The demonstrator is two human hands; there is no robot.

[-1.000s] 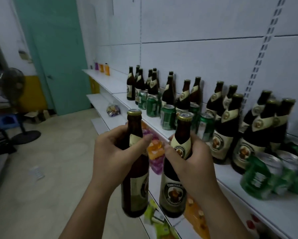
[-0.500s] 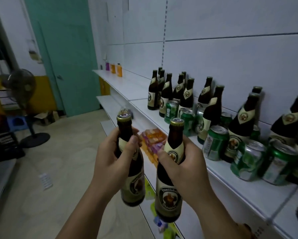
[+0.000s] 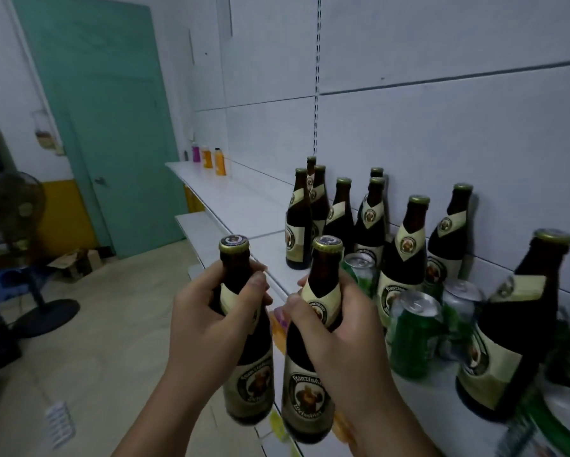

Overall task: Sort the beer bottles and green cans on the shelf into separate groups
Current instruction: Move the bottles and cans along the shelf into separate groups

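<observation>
My left hand (image 3: pixel 207 318) grips a brown beer bottle (image 3: pixel 249 380) by its neck and shoulder. My right hand (image 3: pixel 339 338) grips a second brown beer bottle (image 3: pixel 310 390) the same way. Both bottles are upright in the air in front of the white shelf (image 3: pixel 244 206). On the shelf stand several brown beer bottles (image 3: pixel 343 219) near the wall, with a large one (image 3: pixel 514 328) at the right. Green cans (image 3: pixel 412 334) are mixed among them, and another can (image 3: pixel 359 272) shows behind my right hand.
Three small coloured bottles (image 3: pixel 211 158) stand at the far end of the shelf, whose left stretch is bare. A teal door (image 3: pixel 105 127) and a standing fan (image 3: pixel 16 212) are at the left. A lower shelf (image 3: pixel 194 225) juts out below.
The view has moved left along the shelf and closer to it. Both hands have kept their bottles and brought them nearer the left group of bottles.
</observation>
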